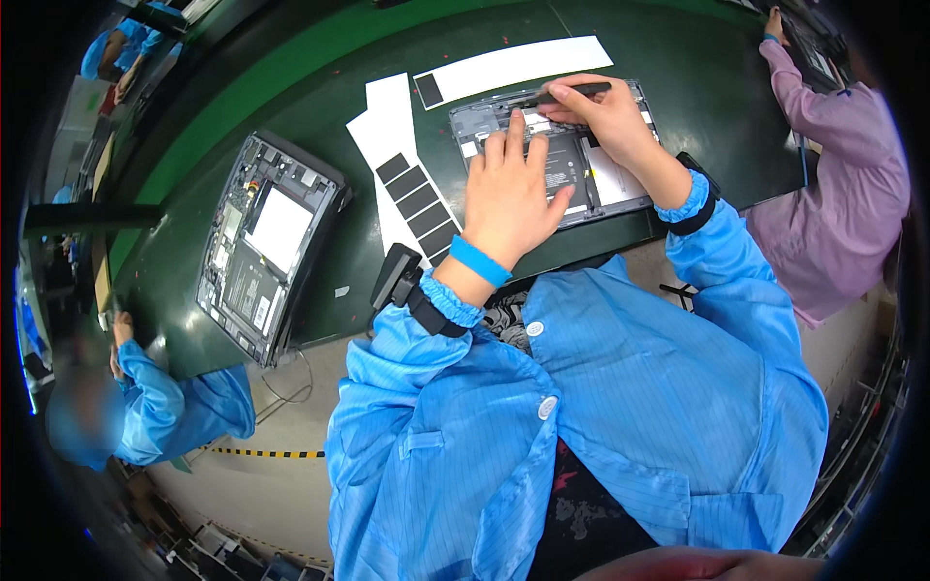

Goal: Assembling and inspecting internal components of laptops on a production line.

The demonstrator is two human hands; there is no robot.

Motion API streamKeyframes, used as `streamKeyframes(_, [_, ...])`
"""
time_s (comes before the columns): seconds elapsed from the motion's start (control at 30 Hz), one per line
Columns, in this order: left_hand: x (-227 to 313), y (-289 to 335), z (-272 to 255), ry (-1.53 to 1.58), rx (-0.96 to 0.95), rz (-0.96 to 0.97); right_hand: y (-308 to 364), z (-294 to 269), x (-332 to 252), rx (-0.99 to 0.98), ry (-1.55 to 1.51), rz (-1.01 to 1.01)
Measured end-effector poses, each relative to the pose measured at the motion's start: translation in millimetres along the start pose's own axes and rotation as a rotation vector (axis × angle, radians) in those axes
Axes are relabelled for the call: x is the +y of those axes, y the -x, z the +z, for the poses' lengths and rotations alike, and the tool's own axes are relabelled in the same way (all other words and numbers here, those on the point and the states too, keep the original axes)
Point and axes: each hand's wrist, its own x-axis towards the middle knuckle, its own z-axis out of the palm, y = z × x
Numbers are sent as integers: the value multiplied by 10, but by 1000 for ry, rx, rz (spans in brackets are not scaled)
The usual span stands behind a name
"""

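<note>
An opened laptop base (620, 179) lies in front of me with its battery and inner parts showing. My left hand (513, 189) rests on it, fingers spread, the longest fingertip touching near its far edge. My right hand (605, 116) is closed on slim black tweezers (584, 89), whose tip points left toward that fingertip. The tip itself is too small to make out. White backing strips with black rectangular pads (418, 201) lie just left of the laptop. Beyond it stretches another white strip (523, 66) with a single black pad (428, 90).
A second opened laptop base (262, 247) sits tilted on the green table (354, 261) to the left. A small pale scrap (341, 291) lies near the front edge. Co-workers in blue (184, 407) and in pink (823, 184) are at the left and right.
</note>
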Motion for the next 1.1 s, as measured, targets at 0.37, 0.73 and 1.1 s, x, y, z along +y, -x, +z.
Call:
streamKeyframes(0.37, [-492, 385, -361, 172, 365, -193, -128, 761, -291, -81, 478, -226])
streamKeyframes(0.73, [-872, 699, -196, -166, 150, -406, -357, 1300, 135, -147, 676, -277])
streamKeyframes(1.1, [-890, 711, -180, -182, 162, -401, -302, 1307, 43, -131, 712, -191])
